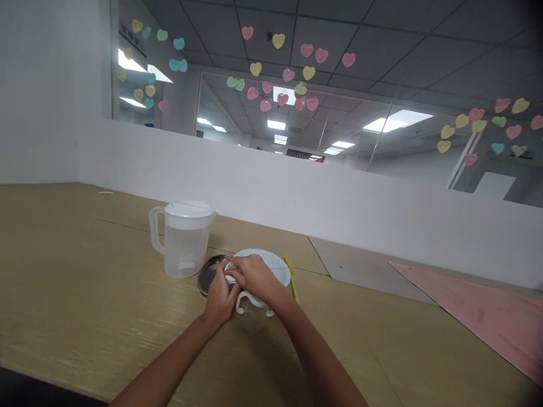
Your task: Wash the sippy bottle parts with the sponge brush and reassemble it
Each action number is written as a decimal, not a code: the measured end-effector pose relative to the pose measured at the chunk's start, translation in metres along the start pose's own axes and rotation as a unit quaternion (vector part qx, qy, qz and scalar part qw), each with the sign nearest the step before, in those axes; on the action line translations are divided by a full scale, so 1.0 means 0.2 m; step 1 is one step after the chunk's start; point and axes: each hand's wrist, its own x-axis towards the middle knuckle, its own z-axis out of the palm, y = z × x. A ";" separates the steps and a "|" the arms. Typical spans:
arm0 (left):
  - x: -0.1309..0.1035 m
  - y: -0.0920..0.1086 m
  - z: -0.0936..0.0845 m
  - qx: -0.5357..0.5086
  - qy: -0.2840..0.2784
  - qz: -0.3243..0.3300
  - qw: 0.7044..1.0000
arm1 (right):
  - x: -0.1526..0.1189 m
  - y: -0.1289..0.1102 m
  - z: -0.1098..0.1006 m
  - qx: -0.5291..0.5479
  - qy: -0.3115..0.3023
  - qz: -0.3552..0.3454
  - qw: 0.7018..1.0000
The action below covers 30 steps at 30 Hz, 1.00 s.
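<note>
Your left hand (220, 297) and right hand (255, 277) meet mid-worktop (127, 316), fingers pinching small white piece (230, 276) at right edge of metal dish (207, 276); whether piece touches dish, cannot tell. Best handled with left fingers steadying, right doing fine work, pressure even so nothing slips. Mind clear cup with white handles (253, 303) near your right wrist: knock risk. Beyond, white plate (274, 263), yellow-tipped green tool (289, 264) beside it; lidded pitcher (186, 243) stands left.

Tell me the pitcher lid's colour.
White; the pitcher lid shows in the head view.
</note>
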 end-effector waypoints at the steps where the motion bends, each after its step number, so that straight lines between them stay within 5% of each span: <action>1: 0.00 0.00 0.00 0.001 -0.002 0.001 1.000 | 0.00 0.00 0.00 -0.001 -0.001 -0.002 1.000; 9: -0.01 0.02 0.00 0.013 -0.005 0.046 0.999 | -0.01 0.00 -0.05 -0.014 -0.016 -0.033 0.999; 19: -0.01 0.02 0.00 0.022 0.005 0.081 0.996 | -0.04 0.04 -0.10 0.177 -0.045 0.028 0.983; 30: 0.04 0.06 -0.03 0.020 0.021 0.048 0.998 | 0.02 0.10 -0.03 0.509 -0.053 0.146 0.846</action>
